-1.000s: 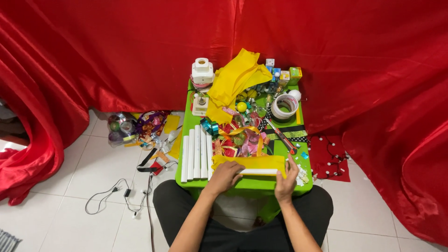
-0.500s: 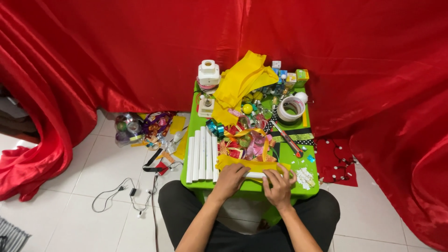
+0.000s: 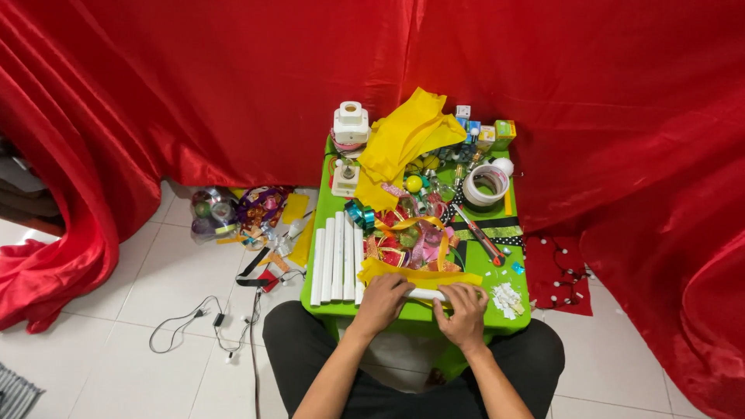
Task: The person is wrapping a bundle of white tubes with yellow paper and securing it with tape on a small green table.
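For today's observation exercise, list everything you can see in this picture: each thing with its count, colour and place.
table: one, bright green, centre
white tubes: about five, side by side, table's left part
yellow sheet: one, near edge, wrapped on a white tube
yellow cloth: one heap, far end
tape roll: one, white, right side
ribbons: tangle, mixed colours, middle
small boxes: several, far right corner
curtain: red, behind and both sides
cable: dark, floor, left
left hand: on the tube
right hand: on the tube
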